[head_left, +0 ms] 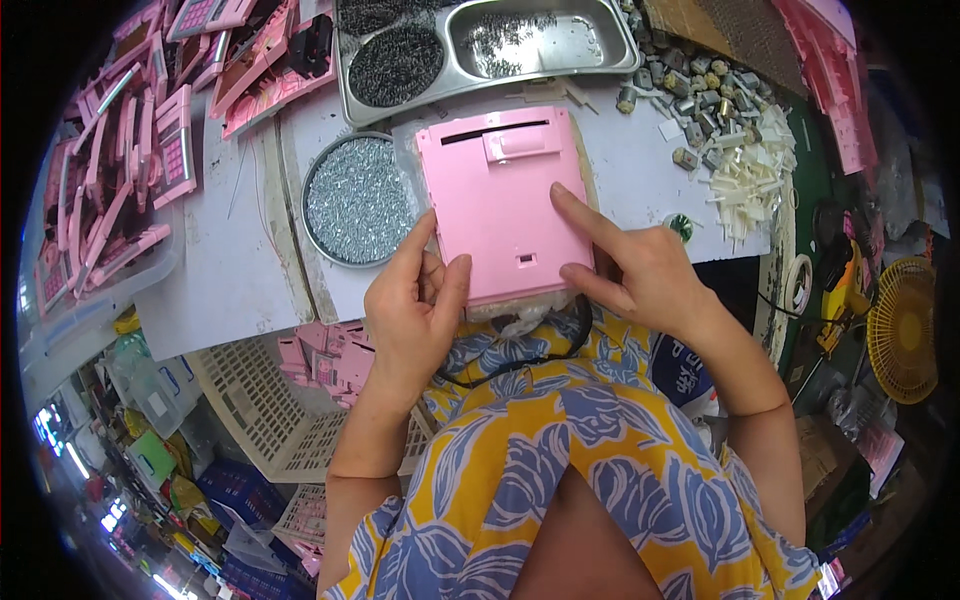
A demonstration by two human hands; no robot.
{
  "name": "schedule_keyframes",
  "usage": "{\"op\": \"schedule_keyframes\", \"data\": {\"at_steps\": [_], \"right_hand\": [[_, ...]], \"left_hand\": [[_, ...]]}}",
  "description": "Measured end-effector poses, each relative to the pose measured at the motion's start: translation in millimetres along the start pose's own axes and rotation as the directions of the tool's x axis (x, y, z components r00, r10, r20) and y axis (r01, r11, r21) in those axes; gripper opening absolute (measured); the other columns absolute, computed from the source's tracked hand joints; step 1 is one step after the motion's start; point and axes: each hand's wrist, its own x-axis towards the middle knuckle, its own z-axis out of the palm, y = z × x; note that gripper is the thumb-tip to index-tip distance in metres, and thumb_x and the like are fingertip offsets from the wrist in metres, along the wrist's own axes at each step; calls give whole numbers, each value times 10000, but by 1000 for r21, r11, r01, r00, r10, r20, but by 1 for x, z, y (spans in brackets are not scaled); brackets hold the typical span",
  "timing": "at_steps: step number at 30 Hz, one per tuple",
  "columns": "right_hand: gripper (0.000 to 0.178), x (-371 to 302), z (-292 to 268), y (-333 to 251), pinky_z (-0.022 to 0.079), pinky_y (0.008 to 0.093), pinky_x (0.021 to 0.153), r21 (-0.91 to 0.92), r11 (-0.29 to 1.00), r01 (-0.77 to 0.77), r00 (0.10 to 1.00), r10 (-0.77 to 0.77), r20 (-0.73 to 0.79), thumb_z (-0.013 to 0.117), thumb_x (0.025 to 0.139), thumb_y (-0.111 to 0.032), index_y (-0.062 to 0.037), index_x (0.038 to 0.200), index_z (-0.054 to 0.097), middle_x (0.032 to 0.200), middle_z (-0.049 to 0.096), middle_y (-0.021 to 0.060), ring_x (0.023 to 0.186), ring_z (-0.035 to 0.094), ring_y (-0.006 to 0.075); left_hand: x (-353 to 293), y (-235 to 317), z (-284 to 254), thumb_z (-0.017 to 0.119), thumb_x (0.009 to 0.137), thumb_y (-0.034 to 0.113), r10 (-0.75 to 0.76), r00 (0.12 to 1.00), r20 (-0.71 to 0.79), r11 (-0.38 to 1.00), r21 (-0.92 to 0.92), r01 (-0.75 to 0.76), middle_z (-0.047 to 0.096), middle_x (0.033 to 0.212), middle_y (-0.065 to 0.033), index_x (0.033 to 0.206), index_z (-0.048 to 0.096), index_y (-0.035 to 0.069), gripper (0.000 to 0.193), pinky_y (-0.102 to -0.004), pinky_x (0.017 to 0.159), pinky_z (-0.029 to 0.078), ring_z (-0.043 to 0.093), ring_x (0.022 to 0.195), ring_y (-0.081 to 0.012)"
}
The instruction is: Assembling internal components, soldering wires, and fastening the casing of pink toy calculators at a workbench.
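Observation:
A flat pink plastic casing (500, 215) lies at the table's front edge, with a long dark slot near its far end and a small rectangular hole near its close end. My left hand (410, 295) grips its left edge, thumb at the near corner and index finger along the side. Over the right edge, my right hand (640, 265) holds it with index finger and thumb resting on the top face; the other fingers are hidden. Clear plastic film and a pale pad show beneath the casing.
Left of the casing stands a round dish (358, 200) of small metal pins. Behind is a steel tray (620, 50) with dark screws. Small motors (705, 95) and white plastic pieces (740, 195) lie right. Pink casings (120, 180) pile up left. A plastic crate (260, 410) stands below.

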Motion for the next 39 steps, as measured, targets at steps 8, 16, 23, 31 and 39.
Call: {"op": "schedule_keyframes", "data": {"at_steps": [8,16,23,31,39], "right_hand": [[717,-6,10,10,520,403,556,198,980,-13,998,26,-65,696,921,-277,-127,1554,394,617,624,107,556,642,320],[715,2,3,10,528,444,571,105,994,21,999,-18,-30,660,944,-322,-119,1562,364,665,659,144,597,653,364],[702,-5,11,17,523,448,537,119,992,41,995,-29,-98,630,961,-359,-120,1561,355,645,659,139,557,646,366],[720,2,3,10,526,427,520,5,998,66,998,-66,-8,643,952,-346,-74,1551,349,598,637,137,519,646,341],[751,-7,21,26,526,431,530,376,923,78,983,-7,-185,689,925,-316,-47,1546,362,610,641,151,530,648,344]], "left_hand": [[7,6,3,720,878,24,139,989,-42,990,16,-138,608,1031,-100,1350,586,-56,498,-223,606,460,545,741,-106],[-4,0,10,693,894,11,123,991,-58,992,39,-121,562,969,-65,1394,560,-52,521,-217,630,417,460,715,-107],[-10,11,17,672,913,11,79,994,-80,993,-84,-85,530,1066,-62,1428,528,-31,536,-202,624,399,450,743,-95],[-23,6,16,636,951,8,-103,993,-50,980,-177,92,525,1062,-51,1471,447,-26,554,-178,667,424,509,795,-61],[-13,33,11,593,989,34,-291,957,7,923,-259,283,563,985,-14,1497,374,-47,560,-181,717,437,539,827,-44]]}}
